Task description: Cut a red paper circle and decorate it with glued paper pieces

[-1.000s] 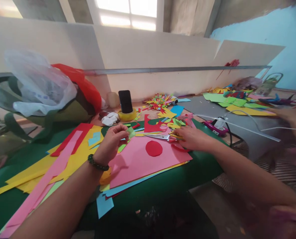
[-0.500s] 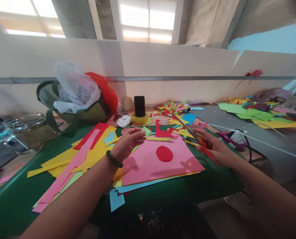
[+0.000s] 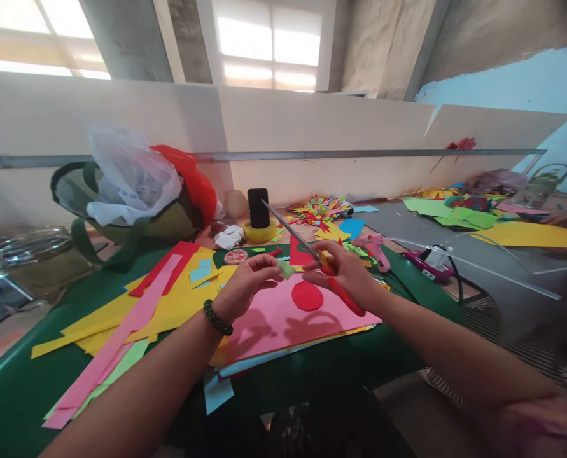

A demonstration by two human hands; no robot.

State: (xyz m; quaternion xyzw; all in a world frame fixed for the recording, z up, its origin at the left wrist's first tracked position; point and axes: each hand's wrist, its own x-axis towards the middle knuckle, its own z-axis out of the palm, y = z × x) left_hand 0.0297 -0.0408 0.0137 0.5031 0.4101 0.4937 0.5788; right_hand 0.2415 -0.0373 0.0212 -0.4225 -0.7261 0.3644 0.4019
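My left hand point(image 3: 247, 283) pinches a small light-green paper piece point(image 3: 286, 270) above a pink sheet point(image 3: 264, 321). A beaded bracelet is on that wrist. My right hand point(image 3: 344, 275) grips scissors point(image 3: 312, 251) with red and yellow handles. Their blades point up and to the left, just beside the green piece. A red paper circle point(image 3: 307, 296) lies on the pink sheet under both hands. The sheet rests on a pile of coloured papers on a green table point(image 3: 6, 394).
Yellow, red and pink paper strips point(image 3: 135, 305) lie left. Behind stand a bag with a clear plastic bag point(image 3: 130, 172), a phone on a tape roll point(image 3: 258, 213), paper scraps point(image 3: 321, 213) and glue guns point(image 3: 373, 245). Another person's hand point(image 3: 562, 218) is far right.
My right hand picked the scissors up from the table and brought them left to the green piece. My left hand stayed pinched on that piece. The view swung left.
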